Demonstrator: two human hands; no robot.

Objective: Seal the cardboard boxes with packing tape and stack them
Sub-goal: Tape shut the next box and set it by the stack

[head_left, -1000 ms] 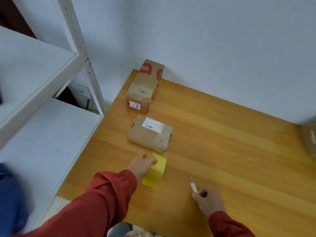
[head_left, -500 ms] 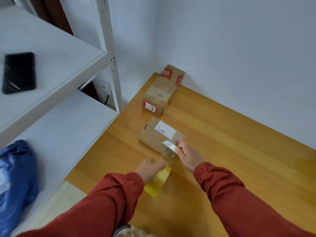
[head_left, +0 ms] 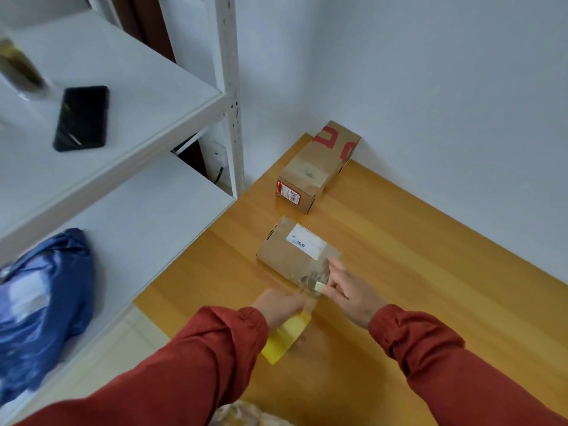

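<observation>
Your left hand (head_left: 281, 305) grips the yellow tape roll (head_left: 287, 338) near the counter (head_left: 430, 272) edge, your right hand (head_left: 349, 292) pinches a small cutter (head_left: 319, 286) at the strip (head_left: 309, 273) on the near box (head_left: 292, 250), so sealing seems only begun; the far box (head_left: 316, 167) waits, nothing stacked.

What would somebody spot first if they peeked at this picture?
Two hands in red sleeves stand out at the near side of the wooden table. The left hand grips a bright yellow tape roll, and the right hand holds a small pale tool at the near end of the labelled box. Behind it, the red-marked box sits against the wall, and the white shelves on the left hold a black phone and a blue bag.
</observation>
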